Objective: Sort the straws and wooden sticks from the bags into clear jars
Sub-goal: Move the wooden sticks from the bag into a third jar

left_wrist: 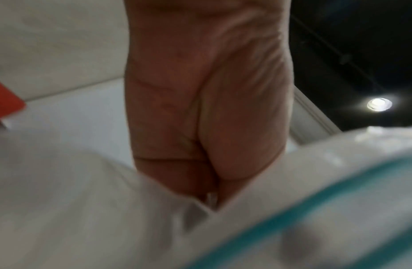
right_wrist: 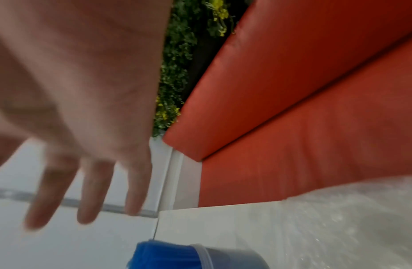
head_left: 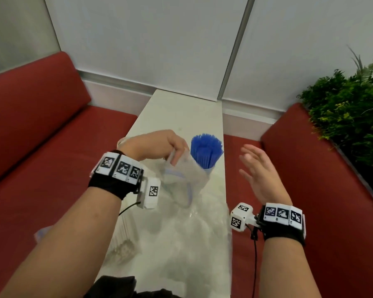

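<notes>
A crumpled clear bag [head_left: 181, 233] lies nearest on the tabletop [head_left: 177, 117]. Above it, the left hand [head_left: 155, 145] pinches a second, seemingly emptied zip bag [head_left: 181, 175], its grip closed on the plastic, likely lifting it away. The right hand [head_left: 258, 168] hovers with a wide, empty grip. Beyond, blue straws [head_left: 206, 150] stand in a clear jar [right_wrist: 235, 256].

A café or restaurant booth is showing here: red padded benches [head_left: 41, 117] are running along both sides of a narrow white table [head_left: 181, 112], which is butting up against pale wall panels [head_left: 138, 39] split by a metal strip. Leafy green planter foliage [head_left: 345, 104] is sitting behind the right-hand bench back, and a recessed ceiling light [left_wrist: 379, 104] is glowing overhead.
</notes>
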Tool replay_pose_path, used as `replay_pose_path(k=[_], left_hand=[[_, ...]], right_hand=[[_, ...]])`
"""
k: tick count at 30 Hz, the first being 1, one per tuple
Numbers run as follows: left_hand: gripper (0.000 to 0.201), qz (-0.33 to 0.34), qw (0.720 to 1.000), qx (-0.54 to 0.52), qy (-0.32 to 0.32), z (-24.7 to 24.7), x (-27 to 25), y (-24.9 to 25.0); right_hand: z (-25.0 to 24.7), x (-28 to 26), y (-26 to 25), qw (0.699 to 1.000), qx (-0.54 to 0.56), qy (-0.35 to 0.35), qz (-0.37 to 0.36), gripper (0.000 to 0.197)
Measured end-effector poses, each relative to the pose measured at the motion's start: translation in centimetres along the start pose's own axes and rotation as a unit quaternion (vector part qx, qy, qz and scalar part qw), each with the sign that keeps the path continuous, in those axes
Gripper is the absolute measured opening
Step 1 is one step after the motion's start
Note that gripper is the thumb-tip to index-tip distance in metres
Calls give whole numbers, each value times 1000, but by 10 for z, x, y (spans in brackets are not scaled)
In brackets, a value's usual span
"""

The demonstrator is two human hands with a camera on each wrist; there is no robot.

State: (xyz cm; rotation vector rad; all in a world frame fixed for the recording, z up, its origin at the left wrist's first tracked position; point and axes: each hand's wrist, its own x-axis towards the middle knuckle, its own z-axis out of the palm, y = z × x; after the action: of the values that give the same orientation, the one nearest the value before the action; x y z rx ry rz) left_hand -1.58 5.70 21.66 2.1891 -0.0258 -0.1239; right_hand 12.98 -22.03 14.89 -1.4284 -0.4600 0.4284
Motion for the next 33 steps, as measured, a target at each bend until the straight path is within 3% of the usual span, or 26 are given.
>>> replay_pose_path(k=[2, 3, 4, 5, 6, 8, 9, 10, 11, 13, 15, 17, 19, 20, 22, 24, 26, 27, 29, 31, 33], left_hand=[[38, 6, 992, 58, -115, 21, 9, 14], [39, 26, 987, 55, -146, 30, 14, 20], [39, 42, 989, 20, -144, 38, 19, 23], [38, 50, 992, -44, -104, 41, 23, 23], [35, 51, 990, -129, -32, 42, 25, 20], [24, 39, 941, -296, 161, 39, 28, 5], [30, 14, 907, -350, 232, 40, 29, -6], [49, -30, 892, -375, 251, 44, 29, -16], [71, -73, 896, -383, 215, 53, 29, -25], [94, -126, 920, -362, 78, 89, 31, -36], [107, -138, 938, -317, 26, 131, 37, -41], [101, -154, 930, -323, 89, 156, 43, -50], [60, -162, 909, -360, 134, 164, 49, -61], [49, -160, 906, -366, 142, 166, 51, -67], [52, -156, 913, -346, 150, 176, 54, -82], [54, -168, 927, -300, 152, 195, 56, -97], [51, -217, 933, -253, 133, 221, 58, -118], [49, -242, 935, -227, 125, 233, 58, -128], [38, -271, 944, -152, 111, 255, 59, -147], [24, -275, 954, -64, 100, 271, 58, -167], [26, -292, 948, -70, 107, 281, 54, -187]], right_hand=[[20, 3, -3, 980, -57, -190, 9, 67], [33, 1, -1, 955, -105, -275, 38, 73], [43, -3, 3, 928, -151, -332, 72, 67], [49, -6, 12, 914, -187, -346, 101, 50], [50, -9, 21, 920, -209, -312, 112, 31], [40, -14, 41, 953, -206, -192, 112, 12], [34, -15, 50, 966, -191, -133, 112, 10], [30, -17, 56, 977, -173, -73, 105, 8], [28, -17, 63, 984, -154, -8, 91, 7], [31, -18, 75, 989, -111, 68, 67, 14], [37, -24, 82, 993, -96, 19, 60, 24], [34, -29, 91, 994, -66, -35, 83, 26], [22, -33, 98, 993, 11, -28, 118, 26], [15, -35, 104, 991, 38, -14, 130, 27], [6, -39, 125, 988, 32, 28, 147, 26], [5, -47, 153, 978, -70, 87, 178, 26], [13, -58, 180, 934, -258, 121, 217, 50], [18, -63, 192, 896, -381, 103, 204, 67], [30, -73, 209, 808, -578, 23, 112, 80], [42, -80, 228, 772, -629, -80, 41, 74], [42, -87, 250, 730, -660, -158, 75, 74]])
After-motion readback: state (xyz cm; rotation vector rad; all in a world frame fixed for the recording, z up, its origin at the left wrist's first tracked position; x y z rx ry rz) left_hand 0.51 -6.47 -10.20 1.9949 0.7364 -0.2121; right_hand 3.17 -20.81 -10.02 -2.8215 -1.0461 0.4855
